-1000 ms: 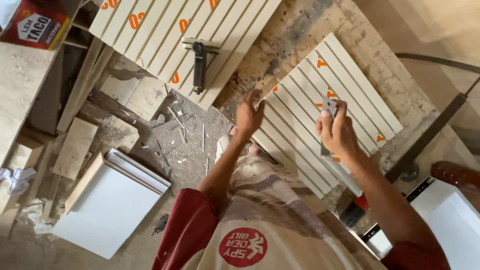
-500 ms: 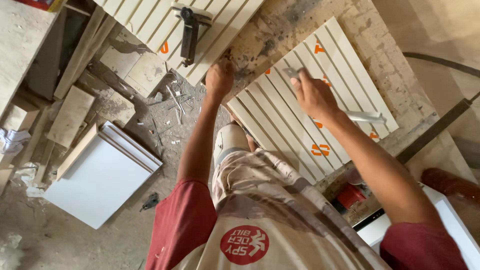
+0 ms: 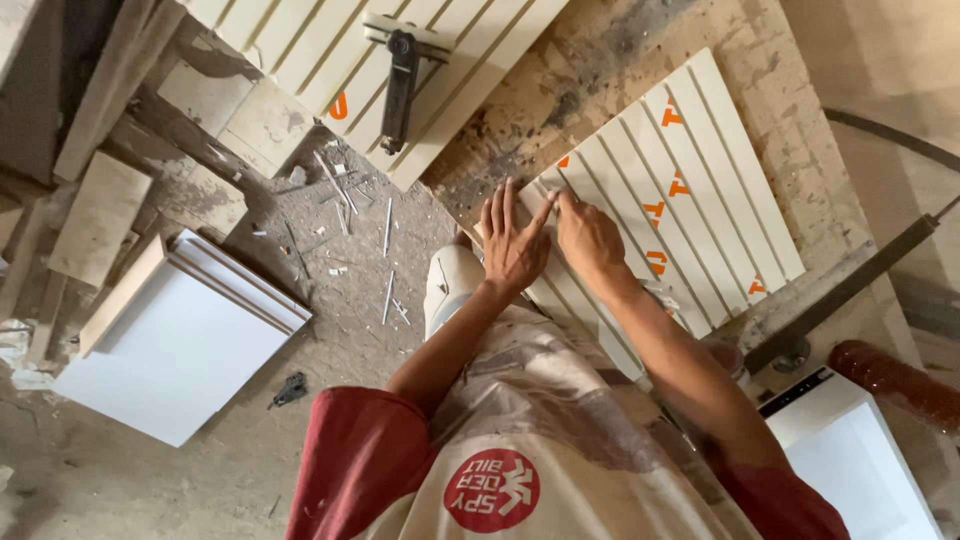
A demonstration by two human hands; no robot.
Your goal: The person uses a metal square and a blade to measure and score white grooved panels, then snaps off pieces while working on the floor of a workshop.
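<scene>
Red short sleeves, stained beige apron with round red emblem, bare forearms

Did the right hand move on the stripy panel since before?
Yes. The right hand slid along the ribbed cream panel toward its near corner, and now rests beside the left hand.

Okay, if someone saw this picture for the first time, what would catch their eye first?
Probably the two hands side by side at centre: the left hand lies flat, fingers spread, on the near corner of a cream ribbed panel with orange marks, and the right hand touches the same corner. Next, a stack of white tiles on the dusty floor at lower left, and a black tool on another ribbed panel at the top.
</scene>
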